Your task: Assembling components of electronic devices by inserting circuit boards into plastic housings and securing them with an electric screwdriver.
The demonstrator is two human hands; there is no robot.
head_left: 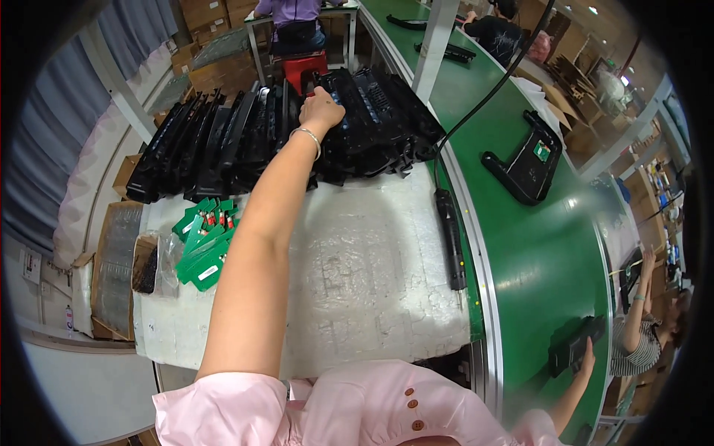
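My left arm stretches forward over the white foam-topped work surface point(357, 260). At its far side, my left hand point(322, 111) is closed on the upper end of a black plastic housing among the packed row of black plastic housings point(372, 126). Out to the right, my right hand point(585, 358) grips a black plastic part point(569, 343) at the green conveyor belt point(535, 275). Its fingers are partly hidden. Green circuit boards point(201, 256) lie in a loose pile left of my left forearm. A black electric screwdriver point(450, 238) rests along the surface's right edge, its cord running upward.
A small box of dark screws point(145, 269) stands left of the boards. Another black housing with a green board point(532, 160) lies on the belt. A metal post point(435, 48) rises beside the belt. Co-workers sit ahead, beyond the belt and at far right.
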